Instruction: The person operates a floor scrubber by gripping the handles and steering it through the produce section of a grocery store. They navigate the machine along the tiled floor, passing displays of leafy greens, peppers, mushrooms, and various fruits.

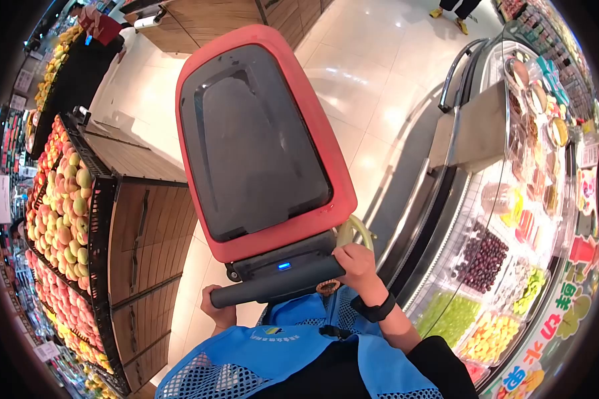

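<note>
A cart or machine with a red rim (343, 179) and a dark top panel (253, 139) stands directly ahead, its dark handle bar (279, 282) nearest to me. My left hand (218, 307) is wrapped round the left end of the bar. Around its right end my right hand (358, 265) is closed, with a black band (374, 308) on the wrist. A pale green curved thing (361, 229) shows just beyond my right hand; what it is I cannot tell. Between the bar's two ends a small blue light (284, 266) glows.
Left, a wooden stand (146, 246) holds peach-like fruit (63, 213). Right, a chilled case (446, 233) holds packed cut fruit and dark berries (482, 258). Pale floor tiles (346, 86) run ahead. One person (98, 25) is at the upper left, another's legs (454, 10) at the top right.
</note>
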